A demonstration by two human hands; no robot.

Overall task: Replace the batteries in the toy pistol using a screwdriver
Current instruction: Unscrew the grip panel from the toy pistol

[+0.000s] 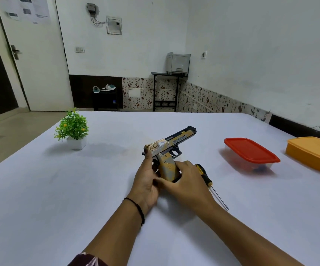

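Gold-and-black toy pistol (pixel 171 148) at frame centre was gripped by both the left hand (pixel 146 181) and right hand (pixel 188 182); the screwdriver (pixel 209 182) lay on the worktop (pixel 59 189) just right.

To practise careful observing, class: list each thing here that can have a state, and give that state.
toy pistol: held by both hands at its grip, barrel pointing away.
left hand: grips the grip from behind.
right hand: holds the bottom of the grip.
screwdriver: lying on the table, unheld.
red box: lid on.
orange box: lid on.
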